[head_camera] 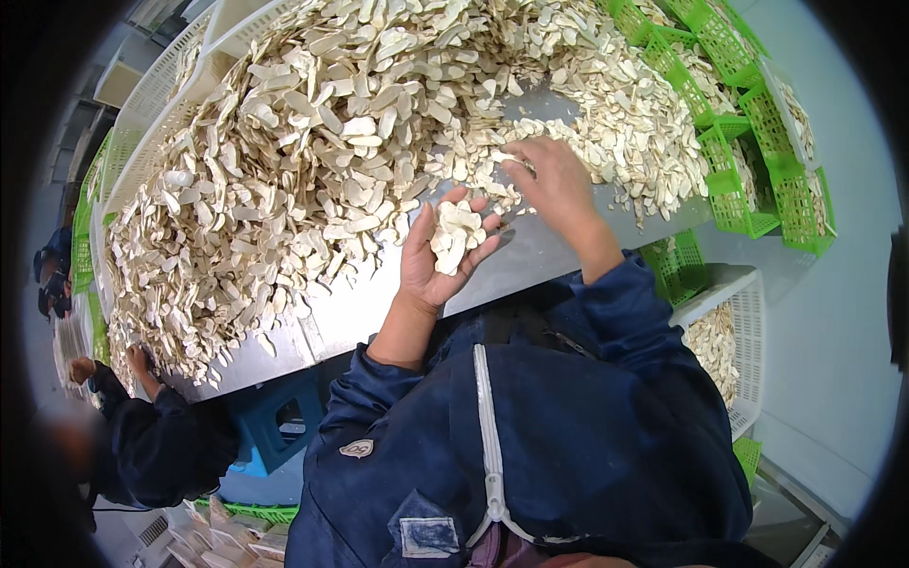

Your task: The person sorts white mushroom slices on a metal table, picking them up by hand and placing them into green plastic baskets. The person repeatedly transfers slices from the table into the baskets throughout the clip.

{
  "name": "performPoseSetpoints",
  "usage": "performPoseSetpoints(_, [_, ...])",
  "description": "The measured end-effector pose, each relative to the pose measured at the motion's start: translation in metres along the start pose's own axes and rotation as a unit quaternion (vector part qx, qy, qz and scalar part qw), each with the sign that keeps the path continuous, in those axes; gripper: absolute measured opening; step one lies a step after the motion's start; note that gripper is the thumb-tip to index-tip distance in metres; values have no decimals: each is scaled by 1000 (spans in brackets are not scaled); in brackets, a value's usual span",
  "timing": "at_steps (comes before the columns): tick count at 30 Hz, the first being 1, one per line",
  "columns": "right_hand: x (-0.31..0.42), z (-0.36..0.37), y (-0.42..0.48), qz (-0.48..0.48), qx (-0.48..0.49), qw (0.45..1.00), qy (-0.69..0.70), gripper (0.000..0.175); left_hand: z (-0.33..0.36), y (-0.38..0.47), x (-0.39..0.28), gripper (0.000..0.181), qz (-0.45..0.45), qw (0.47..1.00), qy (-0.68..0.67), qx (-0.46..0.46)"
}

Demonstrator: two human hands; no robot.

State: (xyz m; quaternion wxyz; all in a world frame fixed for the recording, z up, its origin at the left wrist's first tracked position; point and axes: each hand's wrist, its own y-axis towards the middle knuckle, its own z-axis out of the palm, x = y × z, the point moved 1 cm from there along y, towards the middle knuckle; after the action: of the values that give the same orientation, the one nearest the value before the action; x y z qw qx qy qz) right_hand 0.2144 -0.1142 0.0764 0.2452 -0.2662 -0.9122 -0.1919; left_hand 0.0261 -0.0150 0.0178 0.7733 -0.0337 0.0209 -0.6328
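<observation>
Dried, pale, flat slices, seemingly of a root or mushroom, lie in a large heap (284, 142) on a metal table (525, 255). Palm up near the table's front edge, my left hand (444, 259) holds a small bunch of slices (456, 234) in its half-curled fingers. My right hand (554, 181) is above and to the right of it, with a pale slice (503, 157) at its thumb and fingertips, over scattered small pieces. A pile of smaller slices (632, 121) spreads beyond my right hand.
Green baskets (731, 192) of slices stand at the right, a white basket (749, 355) below them. White baskets (153, 121) line the left edge. A co-worker (163, 440) reaches to the heap at lower left, beside a blue plastic stool (273, 426).
</observation>
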Motion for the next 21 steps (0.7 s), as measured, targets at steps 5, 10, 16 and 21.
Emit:
performPoseSetpoints(5, [-17,5,-8,-76,-63,990,-104,17,-9,-1,-2,46,-8,1000,-8,19])
performPoseSetpoints(10, [-21,-13,-24,140,27,978,153,19,-10,2,-1,48,-11,1000,6,13])
performPoseSetpoints(16, [2,-1,-5,0,21,975,222,28,0,3,1,57,-4,1000,-4,-15])
performPoseSetpoints(21, [-34,19,26,-63,-85,976,-189,32,-8,2,-3,52,-18,999,-38,30])
